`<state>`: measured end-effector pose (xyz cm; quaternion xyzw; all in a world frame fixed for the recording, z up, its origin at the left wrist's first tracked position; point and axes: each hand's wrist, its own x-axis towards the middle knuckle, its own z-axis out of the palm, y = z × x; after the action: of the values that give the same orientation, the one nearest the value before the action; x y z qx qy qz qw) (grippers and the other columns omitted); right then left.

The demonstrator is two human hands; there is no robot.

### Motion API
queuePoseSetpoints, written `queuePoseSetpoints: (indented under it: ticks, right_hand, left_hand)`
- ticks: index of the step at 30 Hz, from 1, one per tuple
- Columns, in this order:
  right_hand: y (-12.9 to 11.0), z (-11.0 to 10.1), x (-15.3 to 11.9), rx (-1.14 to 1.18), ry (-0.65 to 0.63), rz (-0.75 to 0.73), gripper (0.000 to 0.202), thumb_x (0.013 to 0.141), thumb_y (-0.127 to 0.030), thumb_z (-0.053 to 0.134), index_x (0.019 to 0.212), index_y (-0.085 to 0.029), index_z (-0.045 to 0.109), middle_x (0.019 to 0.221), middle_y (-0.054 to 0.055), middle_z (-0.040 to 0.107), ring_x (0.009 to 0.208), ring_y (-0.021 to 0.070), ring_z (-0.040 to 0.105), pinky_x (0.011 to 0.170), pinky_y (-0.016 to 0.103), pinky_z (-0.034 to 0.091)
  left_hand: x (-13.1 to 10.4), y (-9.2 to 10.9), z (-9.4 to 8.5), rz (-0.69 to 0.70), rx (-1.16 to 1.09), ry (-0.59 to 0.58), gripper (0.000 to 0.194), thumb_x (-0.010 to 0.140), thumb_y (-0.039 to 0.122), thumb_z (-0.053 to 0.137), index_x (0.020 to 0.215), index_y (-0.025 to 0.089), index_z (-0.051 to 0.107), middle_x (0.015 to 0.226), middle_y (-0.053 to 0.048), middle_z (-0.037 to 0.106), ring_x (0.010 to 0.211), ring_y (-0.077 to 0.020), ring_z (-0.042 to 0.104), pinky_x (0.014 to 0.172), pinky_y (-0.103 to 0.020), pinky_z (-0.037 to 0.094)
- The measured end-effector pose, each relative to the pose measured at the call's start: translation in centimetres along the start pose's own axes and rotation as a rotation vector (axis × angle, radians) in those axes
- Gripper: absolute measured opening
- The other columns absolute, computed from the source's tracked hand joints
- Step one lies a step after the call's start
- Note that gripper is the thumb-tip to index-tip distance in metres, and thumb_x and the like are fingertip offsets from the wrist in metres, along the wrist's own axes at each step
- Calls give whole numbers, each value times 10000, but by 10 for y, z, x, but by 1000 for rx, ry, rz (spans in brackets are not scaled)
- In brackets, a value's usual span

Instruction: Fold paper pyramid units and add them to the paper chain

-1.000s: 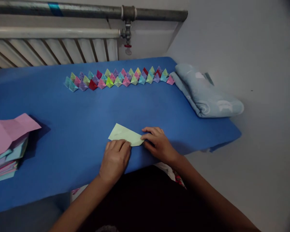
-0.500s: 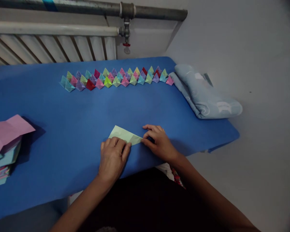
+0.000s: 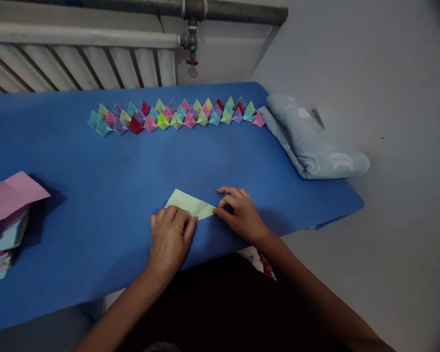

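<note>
A pale green sheet of folded paper lies near the front edge of the blue-covered table. My left hand presses on its lower left part, fingers curled and thumb along the near edge; what lies beneath those fingers is hidden. At the paper's right-hand corner, my right hand pinches the tip between thumb and fingers, its index finger stretched beyond. Creases show on the paper's surface.
Rows of small folded paper shapes in many colours stand towards the back. A stack of coloured paper sits at the left, its top pink sheet bent. A folded grey-blue blanket lies at the right, by the wall. Behind is a radiator.
Both hands stay on the green paper with hardly any movement; the left hand's fingers have drawn slightly left. The view has shifted a little.
</note>
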<state>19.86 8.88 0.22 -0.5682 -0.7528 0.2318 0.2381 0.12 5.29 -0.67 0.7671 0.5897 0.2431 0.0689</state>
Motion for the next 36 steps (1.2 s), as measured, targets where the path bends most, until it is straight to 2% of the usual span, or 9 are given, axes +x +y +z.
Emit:
queuePoseSetpoints:
  ticks: [6, 10, 15, 19, 23, 26, 29, 32, 36]
  right_hand:
    - [3, -4, 2, -21, 2, -13, 66, 783, -215, 663, 769, -208, 600, 1183, 87, 619, 1141, 253, 520, 959, 435, 365]
    - [-3, -8, 5, -96, -61, -39, 129, 787, -151, 608, 905, -200, 619, 1096, 82, 642, 1064, 243, 549, 923, 400, 392]
    - [-20, -5, 2, -249, -140, -70, 260, 832, -111, 490, 1051, -141, 626, 1020, 126, 654, 921, 238, 575, 845, 369, 420]
    - [-24, -4, 2, -158, -153, -21, 262, 834, -180, 528, 1080, -160, 618, 854, 68, 665, 744, 185, 570, 719, 303, 417]
    - [-21, -9, 4, -39, -245, 114, 186, 774, -188, 582, 948, -208, 644, 633, -19, 596, 594, 146, 513, 585, 262, 352]
    - [-22, -10, 3, -25, -249, 112, 103, 762, -167, 574, 833, -216, 630, 645, -20, 584, 611, 141, 511, 592, 259, 347]
    - [-25, -9, -2, -106, -180, -5, 67, 784, -172, 555, 741, -198, 600, 759, 23, 597, 724, 162, 526, 679, 279, 369]
    - [-28, -7, -7, -90, -165, -38, 79, 768, -159, 557, 823, -199, 596, 775, 19, 597, 734, 164, 521, 676, 277, 364]
    - [-29, -7, -9, 72, -236, 75, 284, 751, -148, 553, 1022, -231, 569, 636, -50, 535, 588, 126, 482, 576, 249, 328]
  left_hand:
    - [-3, -4, 0, -35, -33, -4, 178, 885, 319, 578, 749, 206, 600, 783, -39, 598, 778, -222, 514, 696, -359, 330]
    - [-6, -6, -1, -50, -79, 42, 90, 875, 265, 599, 936, 216, 643, 937, -62, 636, 843, -226, 538, 720, -365, 362]
    - [-8, -2, -1, 128, -45, 71, 186, 901, 158, 543, 1000, 237, 680, 1018, -56, 680, 916, -231, 577, 798, -402, 389]
    - [-10, 0, -1, 197, -37, 64, 176, 895, 176, 543, 1022, 186, 664, 1050, -83, 688, 963, -241, 595, 846, -420, 414]
    - [-12, 1, -2, 195, -33, 50, 165, 880, 262, 586, 1005, 177, 652, 1074, -100, 681, 983, -258, 592, 849, -429, 421]
    - [-13, 1, -2, 194, -24, 36, 187, 872, 293, 604, 1013, 177, 642, 1091, -102, 676, 994, -265, 588, 843, -432, 418]
    - [-14, 1, -2, 193, -18, 37, 190, 872, 298, 604, 1017, 179, 637, 1094, -101, 674, 1000, -269, 588, 836, -430, 415]
    - [-15, 1, -2, 188, -26, 39, 188, 871, 293, 607, 1020, 181, 632, 1098, -98, 671, 1001, -266, 587, 839, -424, 412]
    - [-16, 1, -3, 182, -43, 44, 186, 869, 289, 611, 1021, 182, 621, 1095, -94, 672, 997, -258, 585, 840, -416, 411]
